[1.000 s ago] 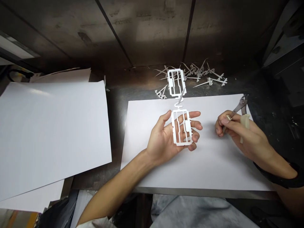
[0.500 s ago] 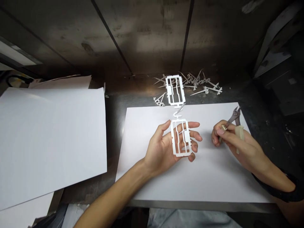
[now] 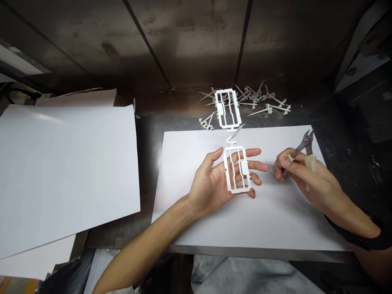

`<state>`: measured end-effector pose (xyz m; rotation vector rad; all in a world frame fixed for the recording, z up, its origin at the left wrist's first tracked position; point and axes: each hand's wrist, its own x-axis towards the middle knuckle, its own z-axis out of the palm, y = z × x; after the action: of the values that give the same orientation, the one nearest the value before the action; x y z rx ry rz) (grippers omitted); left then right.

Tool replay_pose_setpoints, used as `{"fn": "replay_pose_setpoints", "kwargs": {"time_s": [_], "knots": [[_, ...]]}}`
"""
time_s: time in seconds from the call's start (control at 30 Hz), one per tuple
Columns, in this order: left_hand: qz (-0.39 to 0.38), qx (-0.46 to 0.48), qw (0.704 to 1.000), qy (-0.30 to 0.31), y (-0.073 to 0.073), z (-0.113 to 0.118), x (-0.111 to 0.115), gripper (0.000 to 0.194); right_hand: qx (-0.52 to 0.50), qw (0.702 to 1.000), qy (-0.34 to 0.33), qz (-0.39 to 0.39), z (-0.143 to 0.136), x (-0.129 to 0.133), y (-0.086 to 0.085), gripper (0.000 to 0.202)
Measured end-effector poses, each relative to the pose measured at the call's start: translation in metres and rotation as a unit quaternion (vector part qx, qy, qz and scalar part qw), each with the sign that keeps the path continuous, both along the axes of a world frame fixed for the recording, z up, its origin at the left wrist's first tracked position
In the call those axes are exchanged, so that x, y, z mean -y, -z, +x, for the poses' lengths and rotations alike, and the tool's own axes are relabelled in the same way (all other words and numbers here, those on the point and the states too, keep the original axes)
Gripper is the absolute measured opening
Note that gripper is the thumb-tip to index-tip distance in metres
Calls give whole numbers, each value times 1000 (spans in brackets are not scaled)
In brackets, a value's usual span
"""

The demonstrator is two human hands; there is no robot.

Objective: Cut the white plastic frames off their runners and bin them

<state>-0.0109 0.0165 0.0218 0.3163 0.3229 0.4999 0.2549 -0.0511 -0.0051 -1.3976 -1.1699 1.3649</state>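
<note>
My left hand (image 3: 214, 181) is palm up with its fingers spread. Across its palm and fingers lies a white plastic frame (image 3: 227, 171) with thin inner bars; no finger is closed round it. A curved S-shaped link (image 3: 232, 142) joins this to a second white frame (image 3: 219, 109) farther back, over the loose pieces. A thin pale sliver (image 3: 238, 131) crosses the link. Over the right part of the white sheet (image 3: 190, 228), my right hand (image 3: 312, 179) is closed on cutting pliers (image 3: 304, 142), with pale handles and jaws pointing away from me, apart from the frames.
Several thin white plastic scraps (image 3: 255, 96) lie heaped along the back of the dark metal table (image 3: 147, 155). Large white sheets (image 3: 67, 167) are stacked on the left. A metal wall (image 3: 196, 45) rises behind the table.
The whole view has shifted slightly, so things sit a little higher in the picture. Both hands, the frames and the pliers keep their places relative to the sheet.
</note>
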Motion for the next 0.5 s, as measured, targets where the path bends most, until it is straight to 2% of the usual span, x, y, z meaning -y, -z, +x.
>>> {"fn": "replay_pose_setpoints", "kwargs": {"time_s": [0.37, 0.43, 0.5], "knots": [[12, -14, 1000, -6, -1, 2, 2, 69, 11, 1000, -6, 1, 0, 0, 2, 30], [28, -41, 998, -32, 1, 5, 4, 58, 8, 1000, -5, -2, 0, 0, 1, 29], [52, -90, 992, -75, 2, 8, 7, 34, 2, 1000, -3, -4, -1, 1, 0, 25]]}}
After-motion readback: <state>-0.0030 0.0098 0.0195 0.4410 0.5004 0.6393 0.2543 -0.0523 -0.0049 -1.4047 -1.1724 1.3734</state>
